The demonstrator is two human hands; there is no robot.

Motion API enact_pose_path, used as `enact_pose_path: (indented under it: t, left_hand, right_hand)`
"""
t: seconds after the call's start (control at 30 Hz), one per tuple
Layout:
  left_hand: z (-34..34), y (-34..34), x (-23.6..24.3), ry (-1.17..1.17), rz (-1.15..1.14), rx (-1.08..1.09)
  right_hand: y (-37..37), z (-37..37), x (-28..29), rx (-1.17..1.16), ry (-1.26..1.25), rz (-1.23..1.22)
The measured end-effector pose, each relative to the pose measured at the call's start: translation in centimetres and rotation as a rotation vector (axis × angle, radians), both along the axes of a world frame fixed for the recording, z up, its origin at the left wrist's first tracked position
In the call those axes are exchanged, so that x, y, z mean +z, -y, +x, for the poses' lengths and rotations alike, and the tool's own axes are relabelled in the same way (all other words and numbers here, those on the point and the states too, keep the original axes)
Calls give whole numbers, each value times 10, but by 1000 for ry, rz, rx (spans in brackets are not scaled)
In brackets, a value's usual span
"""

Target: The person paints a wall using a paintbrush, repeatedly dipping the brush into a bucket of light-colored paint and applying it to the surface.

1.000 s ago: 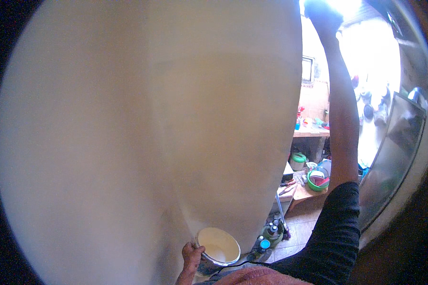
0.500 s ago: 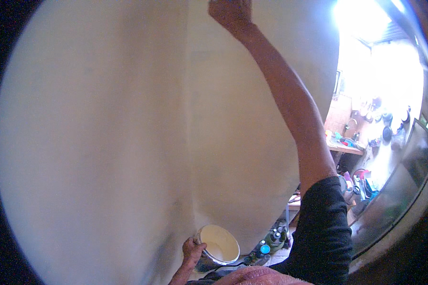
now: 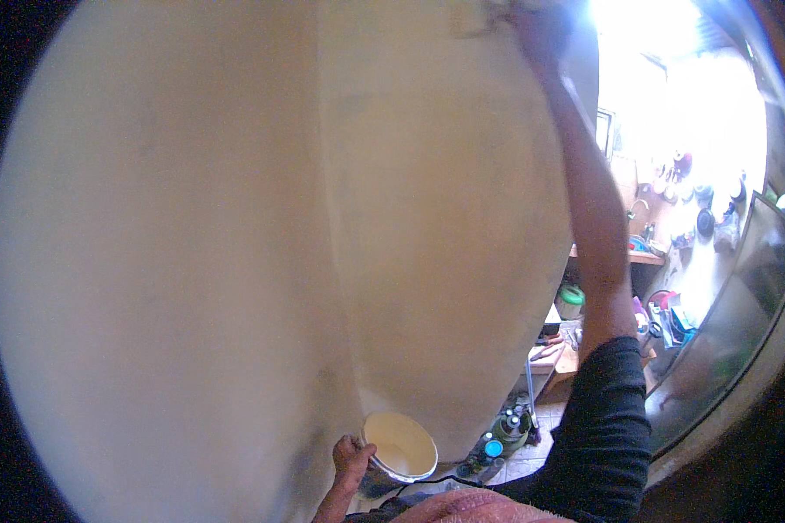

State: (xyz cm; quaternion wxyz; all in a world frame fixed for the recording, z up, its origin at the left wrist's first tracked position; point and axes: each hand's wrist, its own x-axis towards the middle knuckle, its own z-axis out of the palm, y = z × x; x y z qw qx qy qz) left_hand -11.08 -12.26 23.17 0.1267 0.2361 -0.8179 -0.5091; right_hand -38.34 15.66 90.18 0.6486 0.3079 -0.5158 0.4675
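At the lower middle, my left hand [image 3: 351, 459] grips the rim of a white bucket [image 3: 399, 446], thumb over the edge. The bucket tilts so that its cream-coloured inside shows, with a pale liquid at the bottom. My right arm stretches far up along the cream wall [image 3: 436, 227]. Near the top edge my right hand [image 3: 542, 35] is blurred and looks closed. Beside its fingers, against the wall, is a smeared brownish shape that I cannot make out.
A wall corner runs down left of centre. Low at right, several bottles [image 3: 510, 427] stand on the floor near a small table [image 3: 541, 364] with tools. Beyond lie a counter [image 3: 645, 257] with a tap, hanging pans, and a framed glass panel [image 3: 724, 314]. Bright light floods the upper right.
My right hand has swept to the right across the upper wall. The left hand and bucket have barely moved. More of the small table and a green-lidded container shows now.
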Motion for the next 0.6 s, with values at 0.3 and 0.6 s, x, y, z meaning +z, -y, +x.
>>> enact_pose_path:
  t: [0.3,0.6]
  left_hand:
    - [5,-33,73,-4,55,-111]
    - [-20,-36,86,124,-127,-300]
  right_hand:
    - [-263,59,-55,-1168,-281,10]
    - [-162,180,-251,-535,473,437]
